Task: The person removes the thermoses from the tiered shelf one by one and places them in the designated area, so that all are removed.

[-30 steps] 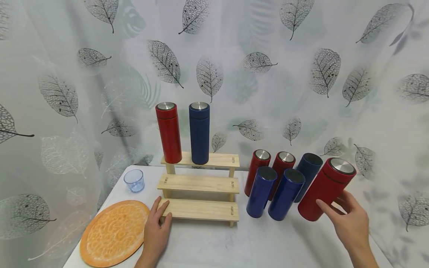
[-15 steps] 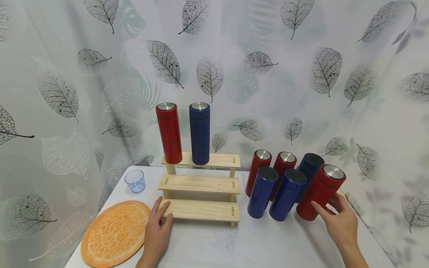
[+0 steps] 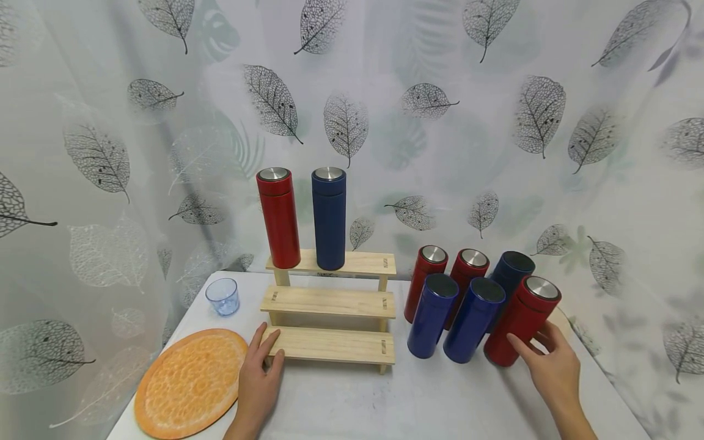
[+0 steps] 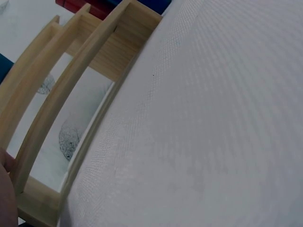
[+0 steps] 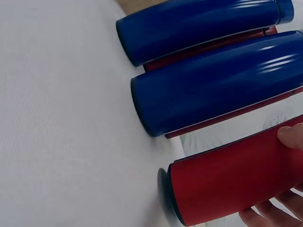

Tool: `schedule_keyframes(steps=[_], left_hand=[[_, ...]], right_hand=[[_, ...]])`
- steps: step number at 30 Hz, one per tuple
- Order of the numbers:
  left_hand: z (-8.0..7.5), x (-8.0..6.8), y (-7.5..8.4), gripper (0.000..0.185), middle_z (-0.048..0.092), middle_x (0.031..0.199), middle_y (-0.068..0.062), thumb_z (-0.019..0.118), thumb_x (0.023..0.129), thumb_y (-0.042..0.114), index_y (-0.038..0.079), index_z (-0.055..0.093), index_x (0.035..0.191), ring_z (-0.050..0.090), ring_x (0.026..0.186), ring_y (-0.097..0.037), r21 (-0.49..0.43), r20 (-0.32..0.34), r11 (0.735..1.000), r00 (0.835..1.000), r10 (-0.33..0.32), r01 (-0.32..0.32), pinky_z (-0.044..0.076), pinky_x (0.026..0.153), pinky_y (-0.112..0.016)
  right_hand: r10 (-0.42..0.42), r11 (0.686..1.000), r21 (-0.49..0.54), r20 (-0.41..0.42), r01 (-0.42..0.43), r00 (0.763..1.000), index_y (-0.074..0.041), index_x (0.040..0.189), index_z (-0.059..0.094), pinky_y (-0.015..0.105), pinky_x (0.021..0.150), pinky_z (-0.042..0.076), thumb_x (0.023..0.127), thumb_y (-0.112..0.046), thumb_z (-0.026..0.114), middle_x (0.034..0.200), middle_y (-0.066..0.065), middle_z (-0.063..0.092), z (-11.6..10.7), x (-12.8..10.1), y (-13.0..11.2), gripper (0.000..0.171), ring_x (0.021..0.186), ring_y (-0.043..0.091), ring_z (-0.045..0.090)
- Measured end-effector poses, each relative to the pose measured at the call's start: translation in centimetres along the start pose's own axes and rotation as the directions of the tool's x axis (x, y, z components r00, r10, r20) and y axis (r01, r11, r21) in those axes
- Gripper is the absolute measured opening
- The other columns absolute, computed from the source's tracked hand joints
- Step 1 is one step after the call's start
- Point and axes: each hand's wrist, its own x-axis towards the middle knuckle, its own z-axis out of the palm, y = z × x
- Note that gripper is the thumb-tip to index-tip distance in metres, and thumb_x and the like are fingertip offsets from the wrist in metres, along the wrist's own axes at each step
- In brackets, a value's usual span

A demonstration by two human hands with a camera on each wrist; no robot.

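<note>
Right hand (image 3: 550,365) grips the red flask (image 3: 522,321) — left hand (image 3: 260,382) rests flat against the wooden stand (image 3: 330,345).

2 bare hands, left hand (image 3: 257,379) and right hand (image 3: 552,370), forearms unsleeved.

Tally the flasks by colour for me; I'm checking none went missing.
Red flasks: 4, one on the stepped shelf's top step, two at the back of the group, one in the right hand's grip.
Blue flasks: 4.
Total: 8.
</note>
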Motion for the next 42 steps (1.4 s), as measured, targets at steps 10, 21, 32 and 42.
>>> schedule_keyframes(steps=[10, 21, 32, 42], left_hand=[[0.0, 0.0, -0.1, 0.043, 0.040, 0.171, -0.012, 0.071, 0.105, 0.012, 0.009, 0.067, 0.148, 0.038, 0.155, -0.035, 0.008, 0.002, 1.000, 1.000, -0.005, 0.005, 0.036, 0.116, -0.060], [0.0, 0.1, 0.0, 0.042, 0.041, 0.170, -0.011, 0.072, 0.105, 0.011, 0.011, 0.068, 0.148, 0.037, 0.156, -0.036, 0.006, -0.006, 1.000, 1.000, 0.008, -0.007, 0.036, 0.117, -0.063], [0.2, -0.2, 0.0, 0.042, 0.041, 0.171, -0.012, 0.071, 0.106, 0.012, 0.009, 0.068, 0.148, 0.037, 0.156, -0.037, 0.000, 0.008, 1.000, 1.000, -0.002, 0.002, 0.035, 0.118, -0.064], [0.2, -0.1, 0.0, 0.043, 0.041, 0.170, -0.011, 0.072, 0.105, 0.012, 0.011, 0.068, 0.148, 0.038, 0.155, -0.035, -0.007, -0.006, 1.000, 1.000, 0.010, -0.010, 0.037, 0.116, -0.062]], right_hand=[[0.017, 1.000, 0.005, 0.006, -0.017, 1.000, -0.002, 0.160, 0.048, 0.002, 0.079, 0.044, 0.098, -0.026, 0.085, 0.150, 0.026, 0.058, 0.1, 0.1, 0.7, 0.077, 0.133, 0.046, 0.058], [0.018, 1.000, -0.020, 0.044, -0.017, 0.999, -0.002, 0.162, 0.044, 0.003, 0.080, 0.045, 0.099, -0.030, 0.083, 0.151, 0.027, 0.056, -0.2, 0.2, 1.1, 0.079, 0.135, 0.047, 0.056], [0.044, 0.997, -0.059, -0.056, -0.048, 0.997, -0.003, 0.160, 0.049, 0.000, 0.073, 0.043, 0.098, -0.030, 0.084, 0.146, 0.025, 0.063, -0.7, -1.6, 0.6, 0.076, 0.126, 0.041, 0.063], [-0.053, 0.983, 0.151, -0.292, 0.100, 0.955, 0.000, 0.132, 0.069, 0.007, 0.080, 0.050, 0.091, -0.002, 0.088, 0.109, -0.005, 0.073, -0.7, -5.8, -4.6, 0.046, 0.094, -0.008, 0.066]])
